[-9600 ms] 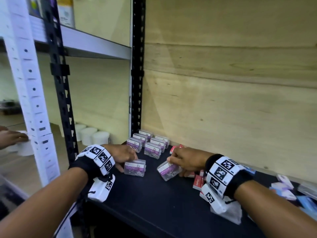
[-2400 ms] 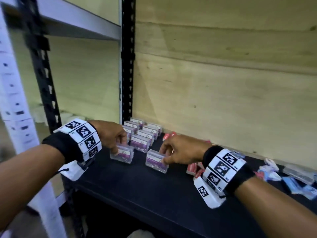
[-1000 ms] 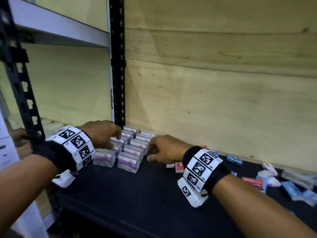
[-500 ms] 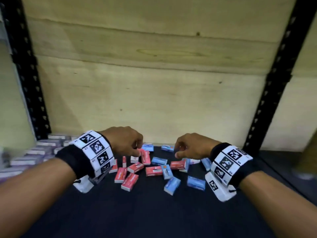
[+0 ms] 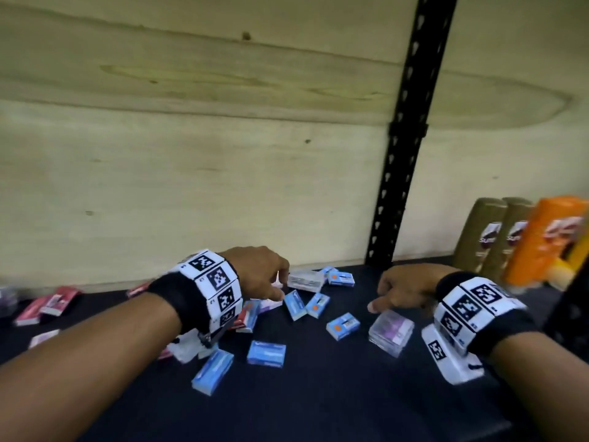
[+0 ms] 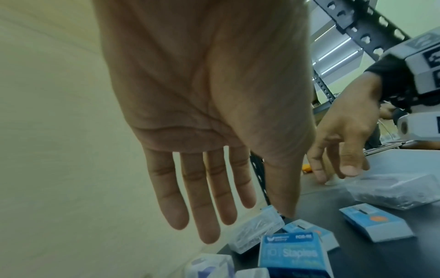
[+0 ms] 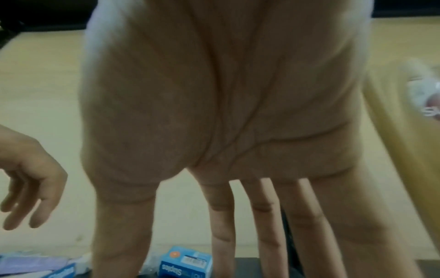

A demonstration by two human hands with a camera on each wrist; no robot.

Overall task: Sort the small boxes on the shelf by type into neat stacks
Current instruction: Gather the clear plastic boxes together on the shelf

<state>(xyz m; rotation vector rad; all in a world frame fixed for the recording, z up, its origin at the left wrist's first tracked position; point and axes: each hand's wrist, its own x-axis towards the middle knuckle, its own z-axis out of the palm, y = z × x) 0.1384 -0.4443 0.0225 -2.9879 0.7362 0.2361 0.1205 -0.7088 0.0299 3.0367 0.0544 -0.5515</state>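
Several blue staple boxes (image 5: 342, 326) lie scattered on the black shelf (image 5: 318, 403), one with "Staples" readable (image 6: 293, 252). Red boxes (image 5: 60, 299) lie at the far left. My left hand (image 5: 276, 292) hovers with straight fingers (image 6: 206, 216) over a clear plastic box (image 5: 304, 280) and a blue box (image 5: 294, 304), holding nothing. My right hand (image 5: 379, 298) hangs open just above a clear purple-labelled box (image 5: 390, 333), its thumb near the box's top edge. In the right wrist view its fingers (image 7: 220, 225) point down past a blue box (image 7: 185, 263).
A plywood back wall (image 5: 223, 170) and a black upright post (image 5: 398, 161) stand behind the shelf. Two golden bottles (image 5: 484, 237) and an orange pack (image 5: 541, 240) stand at the right. A pale purple box (image 5: 44, 338) lies near the front left.
The view has swung right, away from the purple-box stacks. Both hands moved right over the scattered blue boxes; the right hand now hangs over a clear purple-labelled box.
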